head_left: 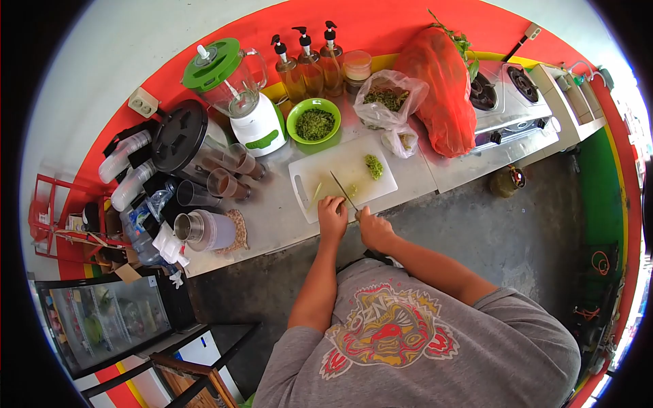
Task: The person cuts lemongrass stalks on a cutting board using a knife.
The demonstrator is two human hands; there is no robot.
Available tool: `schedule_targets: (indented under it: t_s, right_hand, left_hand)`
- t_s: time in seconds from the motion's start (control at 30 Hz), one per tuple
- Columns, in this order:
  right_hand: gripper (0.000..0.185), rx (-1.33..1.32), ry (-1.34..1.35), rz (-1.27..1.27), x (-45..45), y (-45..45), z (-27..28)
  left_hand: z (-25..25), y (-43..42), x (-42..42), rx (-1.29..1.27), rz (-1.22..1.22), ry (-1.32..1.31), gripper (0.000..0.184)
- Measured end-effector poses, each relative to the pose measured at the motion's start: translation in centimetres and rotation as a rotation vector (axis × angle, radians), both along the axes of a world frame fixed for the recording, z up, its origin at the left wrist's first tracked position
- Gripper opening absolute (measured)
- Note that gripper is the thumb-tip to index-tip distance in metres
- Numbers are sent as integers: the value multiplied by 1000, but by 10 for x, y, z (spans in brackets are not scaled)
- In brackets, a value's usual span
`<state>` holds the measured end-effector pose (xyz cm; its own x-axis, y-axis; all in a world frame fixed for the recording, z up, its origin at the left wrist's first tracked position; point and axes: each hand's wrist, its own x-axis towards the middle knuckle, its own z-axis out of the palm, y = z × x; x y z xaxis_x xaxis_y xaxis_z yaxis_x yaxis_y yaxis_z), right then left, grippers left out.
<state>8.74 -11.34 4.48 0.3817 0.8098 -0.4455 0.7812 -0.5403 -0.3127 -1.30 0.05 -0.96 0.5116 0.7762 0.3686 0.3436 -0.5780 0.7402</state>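
Note:
My right hand [375, 230] is closed around the handle of a kitchen knife [343, 188], its blade pointing away from me over the white cutting board [306, 168]. Just left of the blade, at the board's near edge, my left hand [332, 216] has its fingers curled together; what they hold is hidden. A thin pale green stalk [317, 192] lies on the board beyond my left fingers. To the right of the blade are a few chopped green bits [352, 191], and a larger pile of chopped greens [373, 167] sits farther right.
Behind the board stand a green bowl [313, 121] of chopped greens, a blender [255, 126] and several pump bottles [313, 71]. Plastic bags [435, 88] and a gas stove [507, 102] are at the right. Glasses [228, 183] and a metal-topped container [204, 230] stand left.

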Motion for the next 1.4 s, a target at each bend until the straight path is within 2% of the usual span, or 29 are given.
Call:
schedule_targets:
  t_s: [0.17,0.33,0.5,0.77,1.03,1.13,1.2,1.4]
  right_hand:
    - [35,2,-13,14,1,9,0]
    - [34,14,-11,7,-1,12,8]
    - [43,-11,77,-60,-6,-4,-8]
    - [43,30,13,-133,19,5,-7]
    - [38,66,45,-220,65,-8,1]
    - [40,72,76,-225,72,-13,1]
    - [41,96,113,-216,78,-15,0]
    - [52,177,174,-125,78,-33,3]
  left_hand:
    - [1,-1,-4,46,-3,12,13]
    - [3,0,0,-37,71,14,11]
    - [5,0,1,-81,68,61,10]
    - [3,3,-1,-157,86,35,9]
    - [20,-9,14,-131,210,187,7]
    - [20,-2,26,-155,186,262,7]
    - [19,5,35,-349,101,238,7]
    - [23,17,52,-527,138,366,12]
